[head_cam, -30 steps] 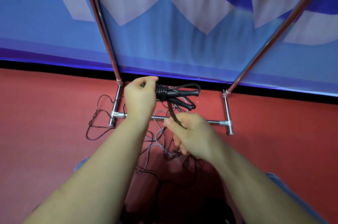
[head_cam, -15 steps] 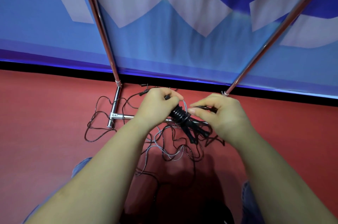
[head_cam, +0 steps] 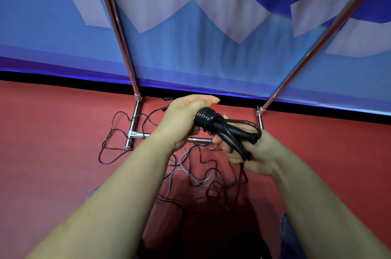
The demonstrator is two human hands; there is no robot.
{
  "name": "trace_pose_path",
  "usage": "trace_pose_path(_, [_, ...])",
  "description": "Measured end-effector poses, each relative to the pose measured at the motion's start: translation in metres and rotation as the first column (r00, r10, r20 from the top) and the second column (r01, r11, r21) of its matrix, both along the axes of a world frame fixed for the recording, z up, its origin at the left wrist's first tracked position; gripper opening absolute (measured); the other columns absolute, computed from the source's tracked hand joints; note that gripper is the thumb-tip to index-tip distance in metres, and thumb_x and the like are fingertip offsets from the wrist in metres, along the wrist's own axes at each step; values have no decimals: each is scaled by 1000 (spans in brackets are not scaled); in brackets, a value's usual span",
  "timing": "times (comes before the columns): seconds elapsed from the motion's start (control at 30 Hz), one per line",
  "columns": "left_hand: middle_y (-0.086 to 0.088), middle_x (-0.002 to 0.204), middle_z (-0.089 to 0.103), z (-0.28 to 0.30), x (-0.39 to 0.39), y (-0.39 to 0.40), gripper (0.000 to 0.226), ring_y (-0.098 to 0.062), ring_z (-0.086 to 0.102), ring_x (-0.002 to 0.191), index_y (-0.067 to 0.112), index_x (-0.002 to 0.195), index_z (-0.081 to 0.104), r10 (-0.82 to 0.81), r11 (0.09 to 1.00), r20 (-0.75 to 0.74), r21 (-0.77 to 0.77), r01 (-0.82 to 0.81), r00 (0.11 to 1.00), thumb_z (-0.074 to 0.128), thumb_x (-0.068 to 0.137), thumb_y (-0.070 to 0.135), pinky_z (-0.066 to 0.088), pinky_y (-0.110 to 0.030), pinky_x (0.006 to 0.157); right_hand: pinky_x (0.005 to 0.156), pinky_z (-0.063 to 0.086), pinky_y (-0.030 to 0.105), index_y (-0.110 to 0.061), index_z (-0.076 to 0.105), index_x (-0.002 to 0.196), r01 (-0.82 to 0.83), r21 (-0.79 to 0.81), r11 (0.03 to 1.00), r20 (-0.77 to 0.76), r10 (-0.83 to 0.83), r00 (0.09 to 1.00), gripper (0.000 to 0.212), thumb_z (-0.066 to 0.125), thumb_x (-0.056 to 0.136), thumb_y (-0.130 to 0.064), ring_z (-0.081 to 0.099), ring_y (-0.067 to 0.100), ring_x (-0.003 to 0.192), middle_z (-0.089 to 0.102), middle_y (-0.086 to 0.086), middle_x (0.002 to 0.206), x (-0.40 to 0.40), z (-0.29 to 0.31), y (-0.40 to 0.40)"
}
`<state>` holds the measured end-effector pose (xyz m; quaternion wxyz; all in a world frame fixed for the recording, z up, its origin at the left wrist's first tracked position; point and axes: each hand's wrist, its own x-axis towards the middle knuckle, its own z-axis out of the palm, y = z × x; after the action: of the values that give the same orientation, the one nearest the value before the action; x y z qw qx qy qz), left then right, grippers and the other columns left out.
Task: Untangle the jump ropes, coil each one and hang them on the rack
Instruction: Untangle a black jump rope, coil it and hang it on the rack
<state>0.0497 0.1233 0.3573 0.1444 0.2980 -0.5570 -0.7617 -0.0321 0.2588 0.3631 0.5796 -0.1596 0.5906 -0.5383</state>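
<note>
Both hands are on one black jump rope [head_cam: 213, 123], held in the air above the rack's base bar [head_cam: 198, 140]. My left hand [head_cam: 184, 120] clenches its grip around the wound coil end; my right hand [head_cam: 251, 153] grips the two handles and the trailing cord. More ropes [head_cam: 190, 172], dark and grey, lie tangled on the red floor [head_cam: 53, 142] around the chrome rack [head_cam: 132, 129], before a blue banner [head_cam: 201, 47].

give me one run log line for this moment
left hand grips coiled black jump rope | right hand holds its handles | other ropes tangled on floor | rack bare in view
</note>
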Motion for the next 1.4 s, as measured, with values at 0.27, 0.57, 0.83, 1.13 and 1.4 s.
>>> trace_pose_path(0.27, [1,45,31,-2,-3,1,25,-7,18,32,12,82,70,180,965,19,188,-181,983,47,92,8,13,-11,38,36,19,14,-6,51,63,313,-138,939,-185,-335,924,39,27,89,10,25,3,33,37,-3,43,23,-10,-18])
trace_pose_path(0.57, [2,45,36,-3,-5,-3,15,-7,18,32,12,83,67,294,921,39,255,-294,955,54,90,13,14,-12,36,49,26,22,-15,51,66,286,-70,956,-584,-272,765,30,43,95,-16,32,4,42,42,-11,44,32,-12,-18])
trace_pose_path(0.83, [7,62,61,-2,-5,-1,21,-12,52,55,21,77,70,363,932,77,-14,-363,928,55,88,11,42,-24,52,60,31,22,-22,51,73,144,-58,988,-556,-152,817,36,49,86,-56,36,0,54,41,-18,56,41,-10,-19])
trace_pose_path(1.13, [17,66,64,-2,-4,8,27,3,54,64,26,76,68,367,879,4,-328,-346,930,54,89,8,48,-25,71,45,19,23,-7,64,101,304,60,951,-76,-299,951,95,35,52,-83,25,8,42,37,-2,57,36,-15,-26])
trace_pose_path(1.4, [18,70,65,-7,-1,13,20,-1,58,69,40,75,64,294,808,12,-537,-242,956,56,85,25,48,-25,73,35,18,16,-10,57,76,335,56,941,109,-339,934,59,25,96,-56,19,4,35,27,-5,52,28,-15,-24])
